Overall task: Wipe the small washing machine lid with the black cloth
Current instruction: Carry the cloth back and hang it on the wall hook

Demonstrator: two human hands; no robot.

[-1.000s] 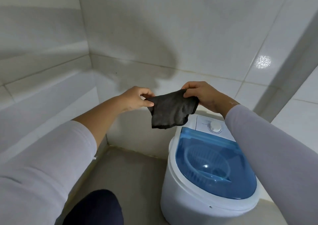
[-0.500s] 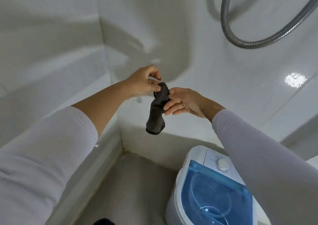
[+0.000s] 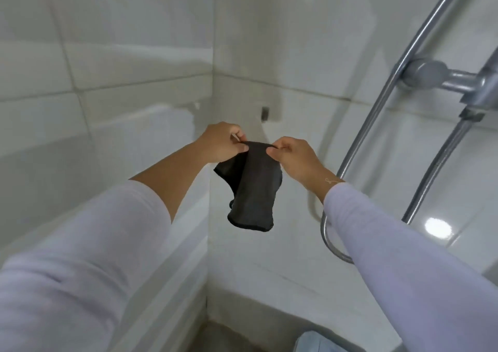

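Note:
The black cloth [image 3: 253, 190] hangs in the air in front of the tiled wall corner, folded over and drooping downward. My left hand [image 3: 222, 142] pinches its top edge from the left. My right hand [image 3: 292, 157] pinches the same top edge from the right, close beside the left. Only a sliver of the small washing machine [image 3: 314, 342] shows at the bottom edge, a pale blue-white corner far below the cloth. Its lid is out of view.
White tiled walls meet in a corner behind the cloth. A chrome shower hose [image 3: 377, 114] loops down on the right, beside a metal fitting [image 3: 442, 78] and rail. A white ledge [image 3: 269, 284] runs along the wall below my arms.
The view has tilted upward, so the washing machine has slid almost out of frame. My hands have spread the bunched cloth a little, each now pinching its top edge.

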